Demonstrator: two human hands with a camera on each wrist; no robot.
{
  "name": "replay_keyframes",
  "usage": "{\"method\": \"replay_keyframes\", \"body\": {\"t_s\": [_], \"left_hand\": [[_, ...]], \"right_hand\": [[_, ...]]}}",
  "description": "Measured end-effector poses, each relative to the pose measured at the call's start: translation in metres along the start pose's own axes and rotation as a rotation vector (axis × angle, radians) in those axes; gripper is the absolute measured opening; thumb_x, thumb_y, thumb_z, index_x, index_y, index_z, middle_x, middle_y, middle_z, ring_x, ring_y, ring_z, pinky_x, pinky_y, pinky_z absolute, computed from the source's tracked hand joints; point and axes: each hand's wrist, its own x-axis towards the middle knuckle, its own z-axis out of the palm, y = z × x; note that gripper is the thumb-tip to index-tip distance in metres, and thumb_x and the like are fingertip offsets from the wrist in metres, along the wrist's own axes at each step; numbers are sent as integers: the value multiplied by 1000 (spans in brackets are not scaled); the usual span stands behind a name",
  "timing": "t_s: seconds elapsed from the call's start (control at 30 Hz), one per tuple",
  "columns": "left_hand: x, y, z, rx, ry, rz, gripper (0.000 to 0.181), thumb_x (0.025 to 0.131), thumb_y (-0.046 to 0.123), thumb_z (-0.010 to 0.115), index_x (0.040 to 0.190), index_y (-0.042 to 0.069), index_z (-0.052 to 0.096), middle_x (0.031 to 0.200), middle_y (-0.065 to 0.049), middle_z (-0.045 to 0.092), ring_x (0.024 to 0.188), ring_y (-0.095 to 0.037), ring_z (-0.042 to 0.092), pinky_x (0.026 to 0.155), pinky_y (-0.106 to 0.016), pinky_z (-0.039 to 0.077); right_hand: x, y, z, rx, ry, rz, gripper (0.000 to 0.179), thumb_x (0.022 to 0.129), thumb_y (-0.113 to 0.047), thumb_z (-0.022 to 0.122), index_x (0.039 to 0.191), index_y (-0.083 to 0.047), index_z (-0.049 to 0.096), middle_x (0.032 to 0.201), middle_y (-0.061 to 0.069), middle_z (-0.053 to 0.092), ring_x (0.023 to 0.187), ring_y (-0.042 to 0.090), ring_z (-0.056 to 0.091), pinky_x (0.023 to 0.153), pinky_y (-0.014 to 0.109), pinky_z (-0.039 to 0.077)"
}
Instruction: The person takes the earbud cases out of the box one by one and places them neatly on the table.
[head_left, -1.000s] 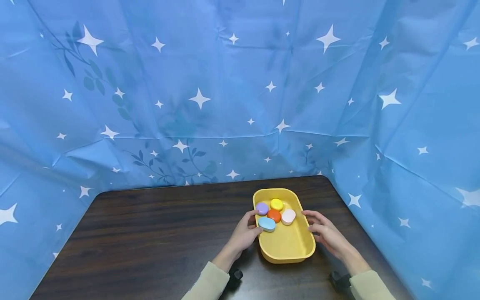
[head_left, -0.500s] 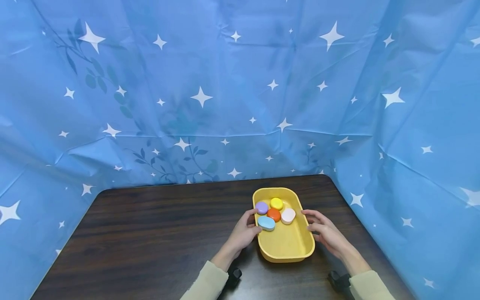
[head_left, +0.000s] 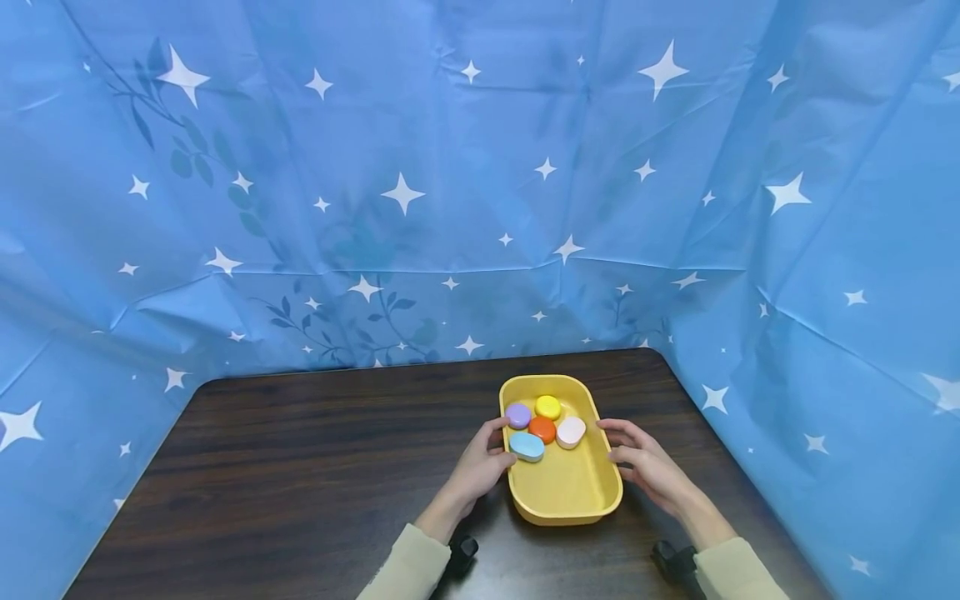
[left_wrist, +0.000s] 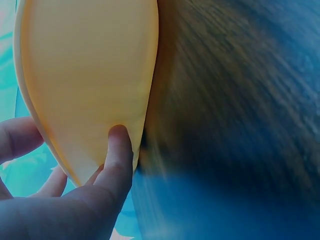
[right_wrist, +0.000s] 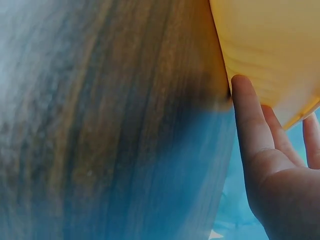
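A yellow rectangular tray [head_left: 566, 492] with rounded corners rests on the dark table, right of its middle. My left hand [head_left: 472, 471] holds its left wall, with fingertips at the rim; the left wrist view shows the thumb [left_wrist: 119, 145] against the outer wall. On the opposite side my right hand [head_left: 656, 471] holds the right wall near the rim. Inside, towards the far left, lie smooth rounded pieces: purple [head_left: 518, 416], yellow [head_left: 548, 407], red-orange [head_left: 542, 430], pale pink [head_left: 571, 432] and light blue [head_left: 527, 447].
Dark wood-grain table [head_left: 315, 475] extends to the left of the tray. A blue curtain [head_left: 450, 167] with white stars hangs behind the table and along its sides. Dark wrist cameras [head_left: 462, 552] sit by the beige sleeves [head_left: 411, 562].
Both hands and the tray have shifted slightly left across the table over the last half second. The coloured pieces have moved along inside, keeping nearly the same arrangement.
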Motion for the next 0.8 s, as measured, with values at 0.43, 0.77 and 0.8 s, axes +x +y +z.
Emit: {"method": "replay_keyframes", "body": {"t_s": [0.43,0.77,0.8], "left_hand": [[-1,-8,-10,-9,1,-23,62,93,7,65,151,11,44,143,-20,46,123,-33,58,94,-46,54],[-6,-10,-20,-36,-19,-16,62,95,8,64,152,10,42,147,-20,45,123,-33,57,93,-44,55],[-6,-10,-21,-40,-19,-12,62,95,8,64,152,9,41,147,-21,45,123,-33,57,93,-44,55]], "right_hand": [[2,-1,10,7,-18,2,54,97,-6,54,149,-4,40,150,23,42,127,37,49,98,50,51],[6,0,19,20,-2,-2,51,97,-4,53,147,-6,43,148,22,44,126,38,50,98,50,52],[6,0,20,19,4,-2,51,96,-4,54,147,-6,43,147,21,45,125,38,51,98,50,52]]}}
